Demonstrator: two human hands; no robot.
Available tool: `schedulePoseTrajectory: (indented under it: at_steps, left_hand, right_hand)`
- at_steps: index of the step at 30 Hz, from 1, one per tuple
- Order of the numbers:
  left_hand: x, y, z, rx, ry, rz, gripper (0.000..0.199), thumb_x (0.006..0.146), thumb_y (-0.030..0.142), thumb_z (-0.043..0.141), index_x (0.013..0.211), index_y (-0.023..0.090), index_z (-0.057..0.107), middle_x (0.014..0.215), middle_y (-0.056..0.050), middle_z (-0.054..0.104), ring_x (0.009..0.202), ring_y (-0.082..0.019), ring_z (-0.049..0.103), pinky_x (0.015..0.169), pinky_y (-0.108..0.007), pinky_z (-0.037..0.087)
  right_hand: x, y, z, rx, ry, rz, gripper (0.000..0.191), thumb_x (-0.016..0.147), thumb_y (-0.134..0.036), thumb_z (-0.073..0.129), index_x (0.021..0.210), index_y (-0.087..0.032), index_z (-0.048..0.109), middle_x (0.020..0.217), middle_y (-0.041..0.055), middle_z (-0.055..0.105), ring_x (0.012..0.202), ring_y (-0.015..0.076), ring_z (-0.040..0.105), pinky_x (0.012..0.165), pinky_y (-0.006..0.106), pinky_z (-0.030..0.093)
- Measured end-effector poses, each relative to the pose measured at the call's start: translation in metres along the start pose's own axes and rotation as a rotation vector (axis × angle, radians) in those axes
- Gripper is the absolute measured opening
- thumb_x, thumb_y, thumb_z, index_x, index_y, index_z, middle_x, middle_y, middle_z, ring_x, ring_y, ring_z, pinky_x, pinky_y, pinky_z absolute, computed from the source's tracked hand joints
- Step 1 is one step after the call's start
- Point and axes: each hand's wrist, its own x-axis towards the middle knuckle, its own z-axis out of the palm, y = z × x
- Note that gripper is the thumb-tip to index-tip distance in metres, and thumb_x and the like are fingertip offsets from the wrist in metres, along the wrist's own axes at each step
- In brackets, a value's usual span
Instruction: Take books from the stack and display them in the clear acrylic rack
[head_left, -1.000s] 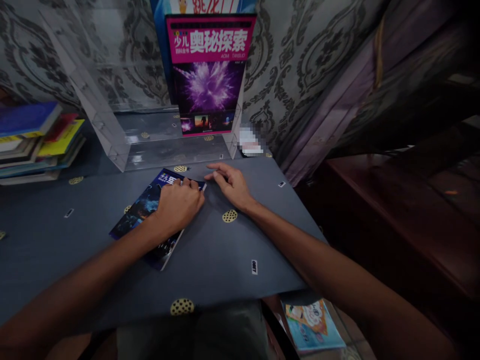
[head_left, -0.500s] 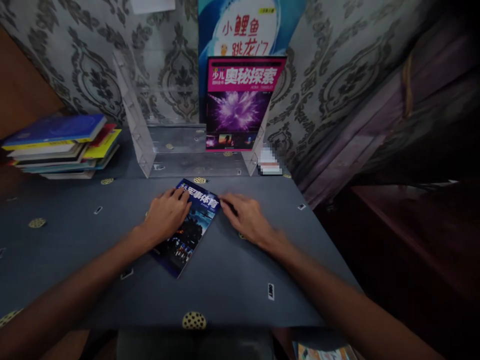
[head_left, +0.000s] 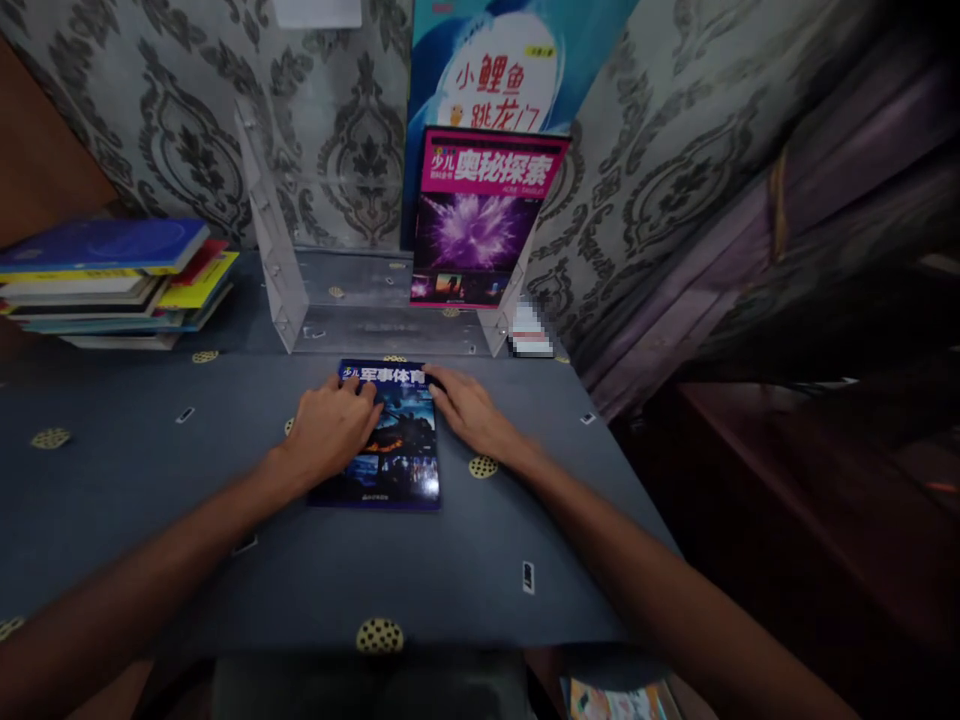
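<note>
A dark blue paperback book [head_left: 405, 478] with a tank picture and a white Chinese title lies face up and nearly straight on the cloth. My left hand [head_left: 330, 430] rests over its left side, fingers laid on the cover just below the title, thumb towards the middle. At the top right corner, my right hand [head_left: 472, 415] touches the book with its fingertips, fingers stretched and thumb a little apart beside the right edge. Behind the book stands a clear acrylic book rack [head_left: 281, 285]. A pink and purple book [head_left: 476, 230] leans upright at its right end.
A taller teal book [head_left: 435, 70] stands behind the pink one. On the left is a stack of books [head_left: 112, 245]. A blurred white item [head_left: 531, 330] lies right of the rack. The dark grey tablecloth [head_left: 247, 600] ends at the right, near a purple curtain [head_left: 675, 270].
The blue book has turned counterclockwise from a slant to nearly straight under my hands. My right hand has shifted slightly up and left with its corner; the camera view has shifted a little.
</note>
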Motion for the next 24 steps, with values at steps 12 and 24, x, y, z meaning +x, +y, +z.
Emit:
schedulePoseTrajectory:
  at_steps: [12, 24]
  left_hand:
    - [-0.032, 0.014, 0.013, -0.216, 0.060, 0.571, 0.069, 0.089, 0.064, 0.054, 0.137, 0.014, 0.053, 0.141, -0.017, 0.054, 0.134, -0.034, 0.045, 0.110, -0.051, 0.037]
    - [-0.034, 0.019, 0.012, -0.208, 0.135, 0.595, 0.040, 0.100, 0.043, 0.044, 0.119, 0.017, 0.067, 0.120, -0.013, 0.069, 0.114, -0.028, 0.062, 0.095, -0.043, 0.051]
  right_hand:
    - [-0.004, 0.001, 0.004, 0.017, 0.062, 0.000, 0.036, 0.101, -0.032, 0.040, 0.129, -0.022, 0.060, 0.125, 0.0095, 0.067, 0.120, 0.0285, 0.056, 0.107, 0.049, 0.041]
    - [-0.019, -0.017, 0.000, 0.059, 0.073, -0.055, 0.035, 0.101, -0.032, 0.040, 0.122, -0.021, 0.066, 0.113, 0.0077, 0.072, 0.107, 0.0253, 0.060, 0.098, 0.043, 0.047]
